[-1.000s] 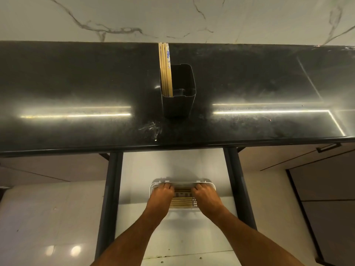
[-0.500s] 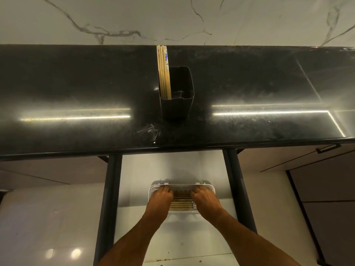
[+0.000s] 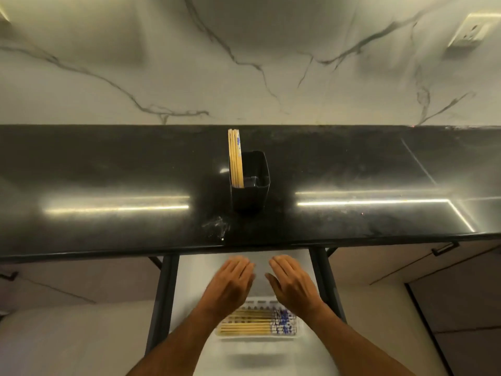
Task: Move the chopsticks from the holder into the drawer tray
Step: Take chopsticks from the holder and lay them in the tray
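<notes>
A black rectangular holder (image 3: 250,191) stands mid-counter with several pale wooden chopsticks (image 3: 235,158) upright against its left wall. Below the counter edge, a white slotted tray (image 3: 257,336) lies in the open drawer with several chopsticks (image 3: 249,325) laid flat in it, their blue-patterned ends to the right. My left hand (image 3: 231,284) and my right hand (image 3: 292,284) hover above the tray, fingers straight and pointing at the counter, holding nothing. Both are slightly blurred.
The glossy black counter (image 3: 108,172) spans the whole width, backed by a white marble wall (image 3: 244,63) with a socket (image 3: 470,29) at the upper right. Dark drawer rails (image 3: 162,294) flank the tray. Cabinet fronts with a handle (image 3: 444,248) sit to the right.
Both hands have let go of the tray and risen towards the counter edge with fingers straightened. The view has tilted upward, showing more wall.
</notes>
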